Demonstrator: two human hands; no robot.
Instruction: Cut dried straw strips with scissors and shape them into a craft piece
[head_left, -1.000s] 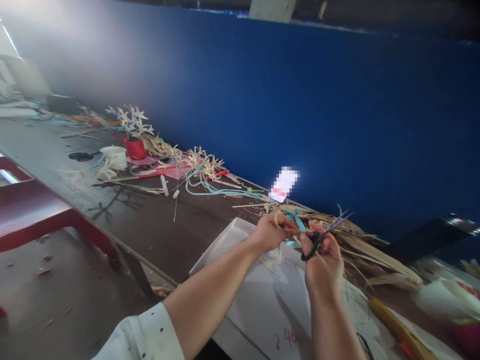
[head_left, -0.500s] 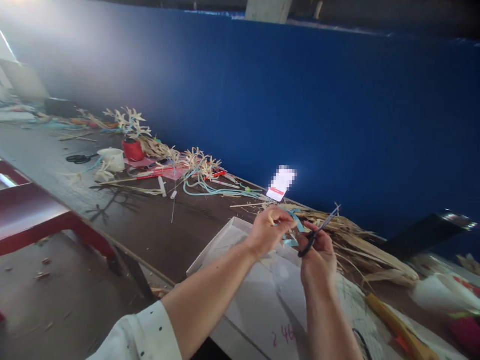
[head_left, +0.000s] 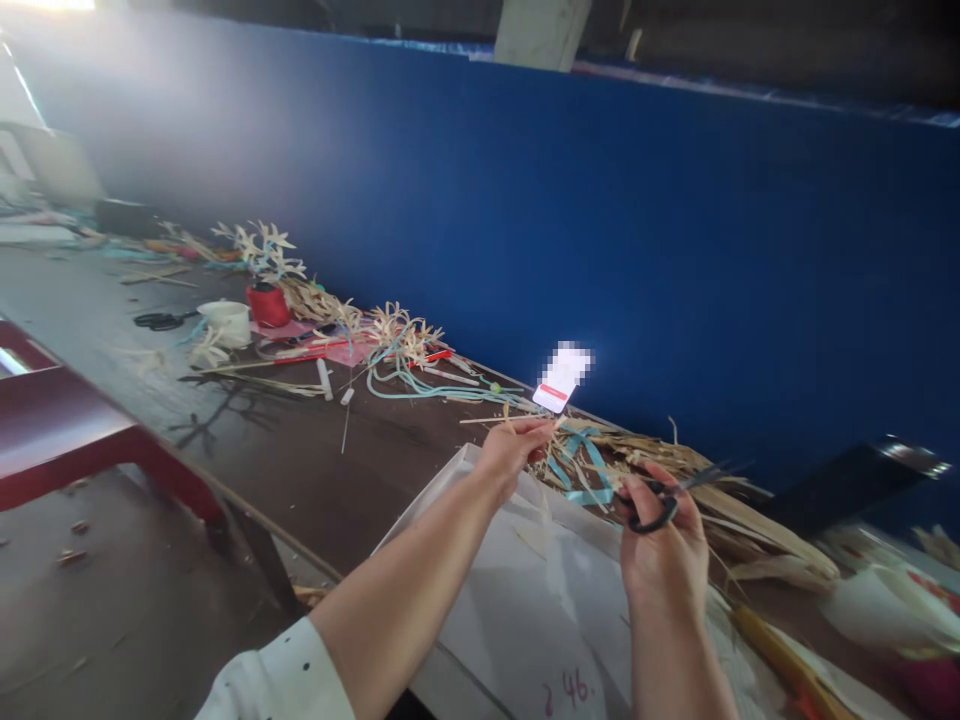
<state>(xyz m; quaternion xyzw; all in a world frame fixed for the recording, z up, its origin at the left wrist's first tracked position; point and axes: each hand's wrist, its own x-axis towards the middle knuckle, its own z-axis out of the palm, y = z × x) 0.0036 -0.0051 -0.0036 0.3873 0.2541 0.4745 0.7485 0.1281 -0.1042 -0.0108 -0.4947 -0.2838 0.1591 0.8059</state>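
Note:
My left hand [head_left: 508,455] is closed in a pinch above the far edge of a white cardboard box lid [head_left: 510,590]. A small pale husk strip [head_left: 558,424] pokes out from its fingertips. To the right, my right hand [head_left: 667,540] has its fingers through and around the black handles of a pair of scissors [head_left: 654,512]. The scissor blades point up and right, slightly blurred. Between my hands lie light-blue ribbon pieces [head_left: 590,494] and thin pale scraps, just beyond the lid. A pile of dry husks [head_left: 757,520] extends behind my right hand.
A lit phone [head_left: 556,385] leans near the blue partition [head_left: 675,250]. Left along the table are blue cords [head_left: 420,390], pale husk flowers [head_left: 401,330], a red thread spool [head_left: 268,305], a white cup [head_left: 227,322] and another pair of scissors [head_left: 159,321]. A yellow-handled tool [head_left: 787,660] lies at right.
My hands have moved apart: the left shifted left with the pale strip, the right moved right and down with the scissors. The blue ribbon between them now shows more fully.

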